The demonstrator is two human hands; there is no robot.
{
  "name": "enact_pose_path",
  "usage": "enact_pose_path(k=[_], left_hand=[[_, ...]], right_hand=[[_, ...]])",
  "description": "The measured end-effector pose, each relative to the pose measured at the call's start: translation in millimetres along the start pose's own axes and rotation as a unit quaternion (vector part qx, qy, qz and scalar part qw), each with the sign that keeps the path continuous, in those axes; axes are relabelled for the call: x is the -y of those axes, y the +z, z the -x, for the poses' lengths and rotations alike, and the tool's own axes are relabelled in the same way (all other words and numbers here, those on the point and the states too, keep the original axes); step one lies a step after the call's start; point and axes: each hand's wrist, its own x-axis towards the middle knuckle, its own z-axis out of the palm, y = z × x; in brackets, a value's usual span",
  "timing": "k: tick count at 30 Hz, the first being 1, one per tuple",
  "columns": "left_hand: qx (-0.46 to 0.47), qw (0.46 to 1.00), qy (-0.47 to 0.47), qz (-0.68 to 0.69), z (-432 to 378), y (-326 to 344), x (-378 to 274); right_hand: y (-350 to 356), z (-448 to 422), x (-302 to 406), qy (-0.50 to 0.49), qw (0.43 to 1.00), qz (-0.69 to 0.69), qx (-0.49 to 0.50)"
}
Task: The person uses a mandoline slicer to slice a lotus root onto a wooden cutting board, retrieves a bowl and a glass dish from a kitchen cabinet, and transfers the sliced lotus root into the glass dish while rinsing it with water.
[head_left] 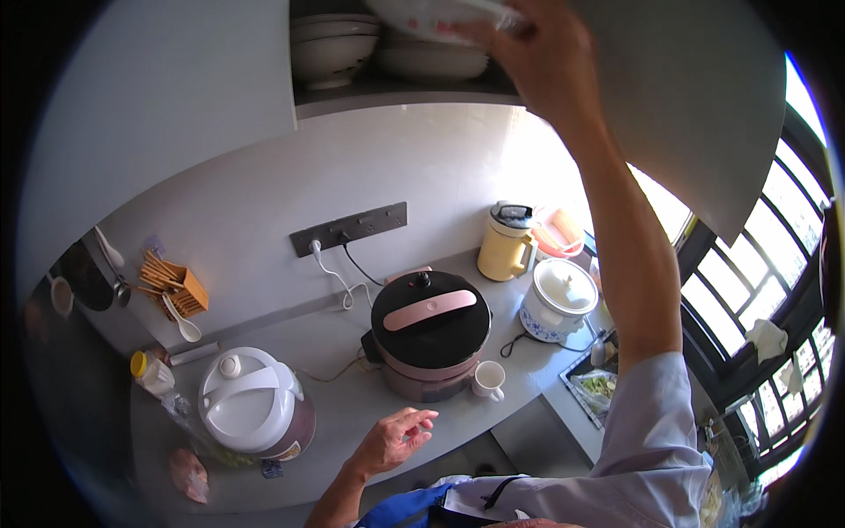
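Observation:
My right hand is raised to the open wall cupboard and grips the rim of a white dish with red marks. The dish is blurred and cut off by the top of the view. Beneath it on the shelf sits a wide white bowl, with a stack of white bowls to its left. My left hand hovers near the counter's front edge, its fingers loosely bent and apart, holding nothing. Closest to it are a pink electric cooker with a black lid and a white mug.
On the counter stand a white-lidded electric cooker, a yellow jug-shaped appliance and a blue-and-white slow cooker. A wooden utensil holder hangs on the left wall. The right cupboard door is beside my raised arm.

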Motion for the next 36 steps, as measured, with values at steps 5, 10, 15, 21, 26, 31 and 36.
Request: enact_pose_path(k=[5,10,15,21,26,31,36], left_hand=[[0.008,0.975,0.071,0.209,-39.4,-9.3,21.0],[0.038,0.857,0.059,0.511,-77.3,-69.9,-44.0],[0.029,0.829,-0.022,0.558,-51.6,-121.7,-12.6],[-0.049,0.847,-0.258,0.462,-38.6,-129.8,-22.6],[-0.040,0.833,-0.308,0.457,-15.1,68.9,-48.4],[0.056,0.822,-0.344,0.451,-16.3,366.5,-83.2],[0.189,0.809,-0.362,0.423,-33.2,679.7,-135.1]], right_hand=[[-30.9,132.0,21.9,-0.082,0.996,-0.029,0.036],[-76.2,186.1,61.4,-0.091,0.991,-0.022,0.100],[-98.2,236.6,116.5,0.001,0.979,0.012,0.205],[-79.0,304.2,149.0,0.115,0.963,-0.080,0.229],[-246.1,406.6,116.9,0.198,0.947,-0.088,0.238],[-530.4,537.6,55.3,0.391,0.897,-0.079,0.193],[-806.1,694.1,-16.0,0.639,0.765,0.076,0.042]])
